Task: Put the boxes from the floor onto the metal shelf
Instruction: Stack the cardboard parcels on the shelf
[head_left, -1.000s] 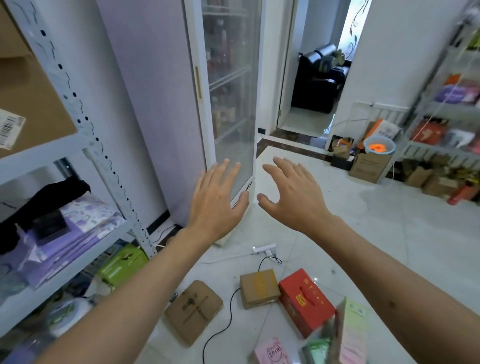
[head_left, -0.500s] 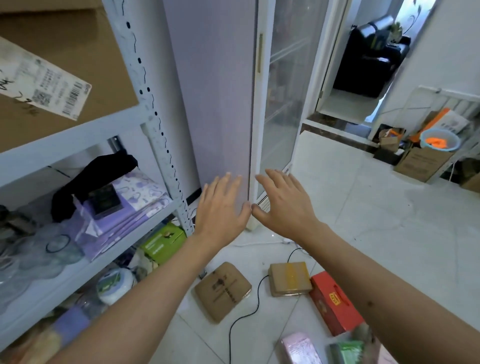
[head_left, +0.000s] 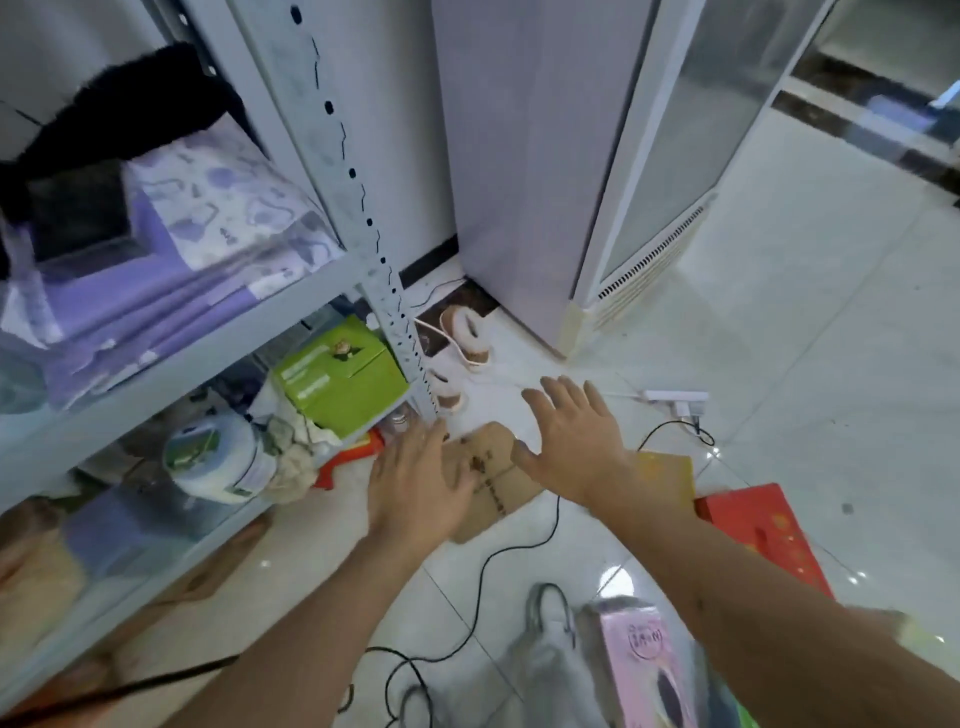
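Boxes are seen on the shiny white tiled floor (head_left: 779, 364) beside the grey metal shelf (head_left: 387, 291). Both hands are held out flat above a flat brown cardboard box (head_left: 493, 483), with fingers spread and nothing gripped. The left hand (head_left: 415, 488) is over the box's left edge, and the right hand (head_left: 576, 441) is over its right side. Whether the box is touched cannot be told. A yellow-brown box (head_left: 670, 473) and a red box (head_left: 769, 535) are seen to the right. A pink box (head_left: 644, 665) is lying near the bottom. A green box (head_left: 340, 379) is already on the lowest shelf. A black cable (head_left: 483, 571) is trailed across the floor.
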